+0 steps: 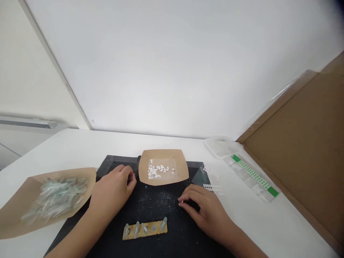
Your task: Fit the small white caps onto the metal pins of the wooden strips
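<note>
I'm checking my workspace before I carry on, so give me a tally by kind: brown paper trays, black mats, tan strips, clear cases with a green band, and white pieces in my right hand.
Brown paper trays: 2
Black mat: 1
Tan strip: 1
Clear case with a green band: 1
White piece in the right hand: 1
Total: 6

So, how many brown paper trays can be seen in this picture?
2. One tray, holding clear pieces, is at the left; the other tray, holding white pieces, is at the far edge of the black mat. I see no others.
</note>
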`<action>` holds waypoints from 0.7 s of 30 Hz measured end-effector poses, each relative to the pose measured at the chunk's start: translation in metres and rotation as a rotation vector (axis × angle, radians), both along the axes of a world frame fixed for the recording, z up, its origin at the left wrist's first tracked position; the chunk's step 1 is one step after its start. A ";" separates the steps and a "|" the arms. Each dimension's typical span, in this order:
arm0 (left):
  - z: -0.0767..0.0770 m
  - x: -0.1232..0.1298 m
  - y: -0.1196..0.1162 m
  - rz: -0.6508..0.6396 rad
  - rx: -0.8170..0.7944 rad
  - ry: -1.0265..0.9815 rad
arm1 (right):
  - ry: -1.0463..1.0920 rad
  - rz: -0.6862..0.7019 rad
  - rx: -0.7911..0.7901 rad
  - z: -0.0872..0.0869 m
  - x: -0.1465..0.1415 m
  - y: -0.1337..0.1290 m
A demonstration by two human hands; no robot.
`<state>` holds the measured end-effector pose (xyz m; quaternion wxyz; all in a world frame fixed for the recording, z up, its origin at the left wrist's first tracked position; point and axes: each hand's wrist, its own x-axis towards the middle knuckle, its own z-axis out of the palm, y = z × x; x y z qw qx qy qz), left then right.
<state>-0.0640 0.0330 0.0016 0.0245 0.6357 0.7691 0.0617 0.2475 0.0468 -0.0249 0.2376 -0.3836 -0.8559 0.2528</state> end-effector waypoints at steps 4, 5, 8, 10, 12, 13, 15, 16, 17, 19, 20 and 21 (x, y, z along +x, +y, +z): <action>-0.004 0.000 -0.002 -0.019 0.091 0.002 | 0.003 0.008 -0.001 0.000 0.000 0.000; -0.005 0.000 -0.003 -0.016 0.116 0.011 | 0.003 0.009 -0.001 0.000 0.000 0.000; -0.004 -0.001 -0.006 -0.017 0.161 0.044 | 0.000 0.004 -0.007 0.002 0.000 0.000; -0.002 -0.002 -0.007 -0.034 0.163 0.063 | 0.000 0.002 -0.010 0.003 0.000 0.000; 0.001 -0.004 -0.008 -0.031 0.162 0.090 | 0.001 0.001 -0.013 0.003 0.000 0.001; 0.002 -0.005 -0.008 -0.019 0.167 0.104 | 0.000 0.003 -0.013 0.003 0.001 0.001; 0.002 -0.008 -0.007 0.008 0.192 0.121 | 0.001 0.004 -0.014 0.003 0.001 0.001; 0.001 -0.010 -0.007 0.017 0.213 0.118 | 0.004 0.006 -0.012 0.003 0.002 0.001; 0.000 -0.011 -0.006 0.017 0.237 0.103 | 0.010 0.008 -0.009 0.003 0.002 0.001; -0.004 -0.012 -0.005 -0.016 0.296 0.049 | 0.027 0.012 -0.001 0.002 0.001 0.000; -0.006 -0.012 -0.005 -0.045 0.334 0.013 | 0.039 0.012 0.004 0.002 0.001 -0.001; -0.008 -0.010 -0.005 -0.080 0.381 -0.022 | 0.053 0.010 0.010 0.002 0.000 -0.002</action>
